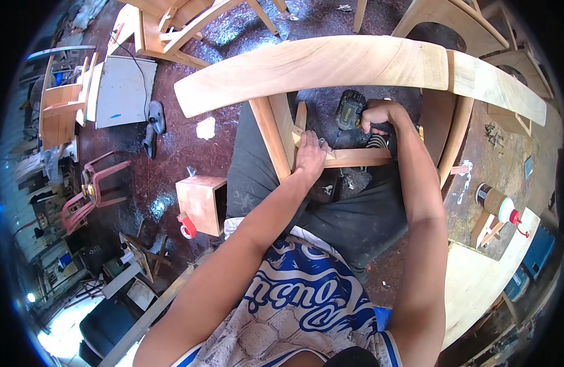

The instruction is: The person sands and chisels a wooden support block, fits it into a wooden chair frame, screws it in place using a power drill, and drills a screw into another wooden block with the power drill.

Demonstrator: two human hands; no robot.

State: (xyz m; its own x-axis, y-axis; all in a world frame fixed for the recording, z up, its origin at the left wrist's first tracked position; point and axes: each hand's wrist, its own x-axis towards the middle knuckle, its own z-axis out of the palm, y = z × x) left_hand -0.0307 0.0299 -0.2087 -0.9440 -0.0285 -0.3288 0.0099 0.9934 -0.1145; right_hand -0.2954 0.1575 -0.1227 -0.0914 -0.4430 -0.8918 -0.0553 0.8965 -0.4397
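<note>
A wooden chair frame [272, 137] rests across my lap, with its wide curved top rail [318, 64] away from me. Inside it, my right hand [381, 116] is closed around the handle of a cordless drill [350, 110], whose battery end points up and left. The drill's working end is hidden under my hand and forearm. My left hand [312, 153] grips a pale wooden corner block [297, 138] where the frame's side meets a crossbar [358, 158]. Part of that block is covered by my fingers.
A glue bottle [496, 203] with a red cap and loose screws [494, 134] lie on the worktop at right. Left are a small wooden box [199, 205], red tape [186, 226], a pink plastic chair [95, 189] and shoes [153, 125]. Other wooden chairs [190, 30] stand beyond.
</note>
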